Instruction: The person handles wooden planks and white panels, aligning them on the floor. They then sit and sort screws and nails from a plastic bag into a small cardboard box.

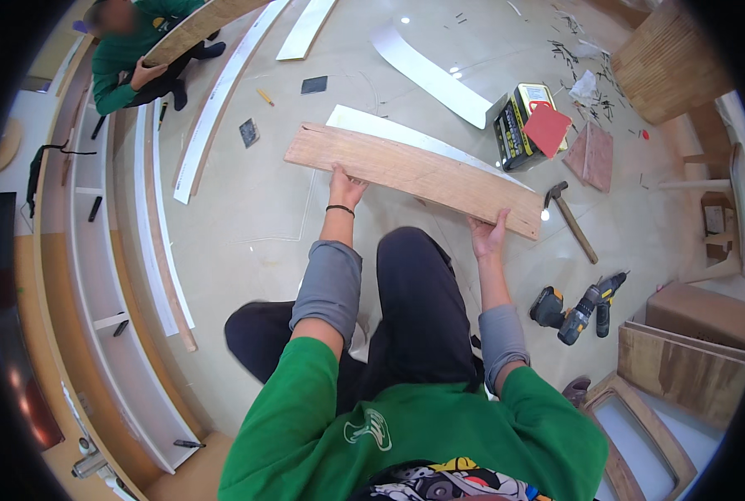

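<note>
A long wooden board (422, 174) is held out in front of me above the floor, slanting down toward the right. My left hand (346, 185) grips its near edge left of the middle, with the fingers hidden under it. My right hand (488, 235) holds the same edge close to the right end, its thumb raised along the edge. Behind the board, partly covered by it, shows a white strip (372, 125). A claw hammer (571, 221) with a wooden handle lies on the floor just right of the board's right end.
Two power drills (583, 313) lie at my right. Beyond the hammer is a box (516, 129) with a red sheet (548, 129) on it. Long white strips (222, 108) and a shelf frame (97, 250) line the left. Another person (138, 50) holds a curved board (193, 32) at far left.
</note>
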The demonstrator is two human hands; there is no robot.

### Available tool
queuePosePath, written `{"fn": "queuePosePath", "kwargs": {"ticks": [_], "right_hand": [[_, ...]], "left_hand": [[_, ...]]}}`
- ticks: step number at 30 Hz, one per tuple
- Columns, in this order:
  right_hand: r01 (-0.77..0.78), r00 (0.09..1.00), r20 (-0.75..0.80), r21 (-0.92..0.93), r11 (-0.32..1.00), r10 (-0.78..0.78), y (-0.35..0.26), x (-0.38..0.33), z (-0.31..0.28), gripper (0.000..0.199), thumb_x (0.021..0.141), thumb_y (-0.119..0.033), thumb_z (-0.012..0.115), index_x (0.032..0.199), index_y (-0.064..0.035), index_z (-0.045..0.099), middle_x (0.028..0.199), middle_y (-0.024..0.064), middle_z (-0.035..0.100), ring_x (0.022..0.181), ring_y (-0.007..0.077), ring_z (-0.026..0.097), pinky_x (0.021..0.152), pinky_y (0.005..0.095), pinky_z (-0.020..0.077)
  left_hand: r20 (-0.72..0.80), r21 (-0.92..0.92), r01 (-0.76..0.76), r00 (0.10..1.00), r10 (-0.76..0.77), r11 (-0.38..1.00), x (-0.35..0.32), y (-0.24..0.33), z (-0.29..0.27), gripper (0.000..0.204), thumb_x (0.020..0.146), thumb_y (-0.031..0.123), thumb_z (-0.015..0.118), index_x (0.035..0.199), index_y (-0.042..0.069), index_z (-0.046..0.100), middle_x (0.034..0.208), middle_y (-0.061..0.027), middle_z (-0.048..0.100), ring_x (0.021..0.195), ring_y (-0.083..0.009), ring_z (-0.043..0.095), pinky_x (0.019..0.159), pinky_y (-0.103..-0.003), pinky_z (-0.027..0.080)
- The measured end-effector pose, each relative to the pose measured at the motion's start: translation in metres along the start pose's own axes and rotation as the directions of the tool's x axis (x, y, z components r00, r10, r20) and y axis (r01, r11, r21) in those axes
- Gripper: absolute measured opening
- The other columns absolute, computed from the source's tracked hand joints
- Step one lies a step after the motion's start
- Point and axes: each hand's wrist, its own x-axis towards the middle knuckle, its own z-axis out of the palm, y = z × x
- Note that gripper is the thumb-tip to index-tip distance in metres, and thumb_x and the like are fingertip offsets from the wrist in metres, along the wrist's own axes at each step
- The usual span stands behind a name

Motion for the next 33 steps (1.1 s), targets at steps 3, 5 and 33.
{"fn": "queuePosePath", "kwargs": {"ticks": [3, 5, 33], "right_hand": [[-0.053, 0.998, -0.026, 0.089, 0.995, 0.056, 0.015, 0.028, -0.018, 0.071, 0.088, -0.057, 0.057, 0.135, -0.0068, 0.039, 0.133, 0.0112, 0.046, 0.124, 0.0284, 0.045, 0.106, 0.0512, 0.0385], [-0.06, 0.997, -0.047, 0.072, 0.996, 0.064, 0.022, 0.048, -0.029, 0.072, 0.086, -0.058, 0.059, 0.133, -0.0052, 0.041, 0.13, 0.0111, 0.047, 0.122, 0.0278, 0.046, 0.107, 0.0505, 0.0377], [0.512, 0.84, 0.357, -0.266, -0.817, 0.41, 0.041, 0.111, 0.125, 0.129, 0.046, -0.033, 0.087, 0.151, -0.0204, 0.013, 0.149, 0.0238, 0.025, 0.137, 0.0407, 0.028, 0.108, 0.0627, 0.0267]], "left_hand": [[0.051, 0.073, -0.041, 0.998, 0.037, 0.997, 0.044, -0.015, -0.005, 0.06, 0.101, 0.052, 0.024, 0.145, 0.012, 0.027, 0.149, -0.0114, 0.029, 0.138, -0.0303, 0.028, 0.113, -0.057, 0.019], [0.095, 0.117, -0.065, 0.994, 0.054, 0.991, 0.077, -0.023, -0.007, 0.06, 0.101, 0.052, 0.025, 0.146, 0.012, 0.025, 0.15, -0.0119, 0.028, 0.139, -0.0313, 0.026, 0.112, -0.059, 0.016], [0.744, 0.463, -0.364, 0.655, 0.131, -0.808, -0.033, 0.093, -0.067, 0.047, 0.082, 0.023, 0.061, 0.122, 0.002, 0.046, 0.114, -0.0183, 0.049, 0.093, -0.0312, 0.056, 0.072, -0.042, 0.049]]}}
